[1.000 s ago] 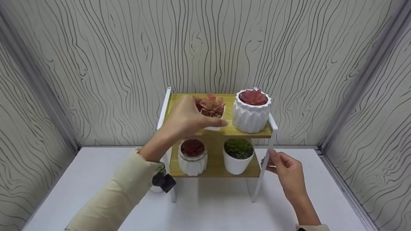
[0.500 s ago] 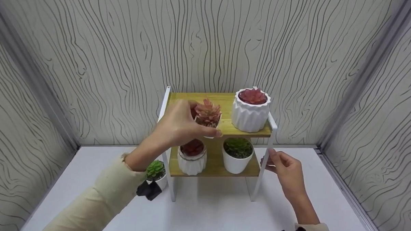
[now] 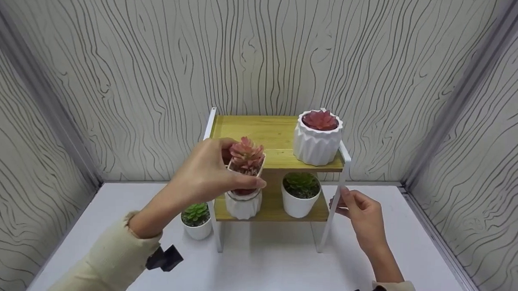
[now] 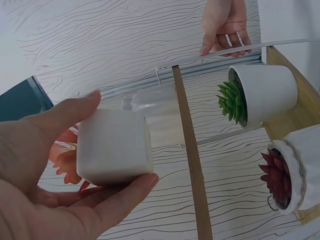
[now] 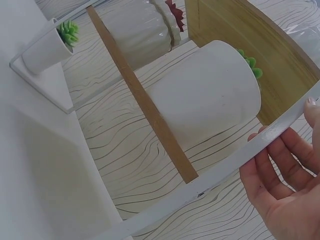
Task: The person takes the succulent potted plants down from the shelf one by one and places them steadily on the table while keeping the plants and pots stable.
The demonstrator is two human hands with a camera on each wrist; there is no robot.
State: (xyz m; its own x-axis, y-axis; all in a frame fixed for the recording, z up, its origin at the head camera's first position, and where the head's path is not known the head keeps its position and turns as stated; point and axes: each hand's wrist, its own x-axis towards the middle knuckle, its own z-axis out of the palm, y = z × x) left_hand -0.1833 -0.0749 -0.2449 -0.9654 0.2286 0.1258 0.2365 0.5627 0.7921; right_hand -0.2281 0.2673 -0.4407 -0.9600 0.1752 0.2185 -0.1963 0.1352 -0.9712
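Observation:
My left hand (image 3: 206,169) grips a small potted succulent (image 3: 247,158) with pinkish-orange leaves, thumb in front and fingers behind. In the left wrist view its square white pot (image 4: 112,145) shows between thumb and fingers. The pot is held in front of the two-tier plant stand (image 3: 259,128), overlapping a dark red succulent (image 3: 243,205) on the lower shelf. My right hand (image 3: 364,218) pinches the stand's white right leg (image 5: 240,155) between thumb and fingers. On the top shelf's right end stands a fluted white pot with a red succulent (image 3: 318,141).
A green succulent in a round white pot (image 3: 300,198) sits on the lower shelf's right side. Another green succulent (image 3: 197,221) stands on the white table (image 3: 271,275), just left of the stand. Wood-grain patterned walls (image 3: 262,51) enclose the back and sides.
My left hand has drawn the pinkish-orange succulent off the top shelf, toward me and down to the left. The green succulent left of the stand has come into view. My right hand stays put.

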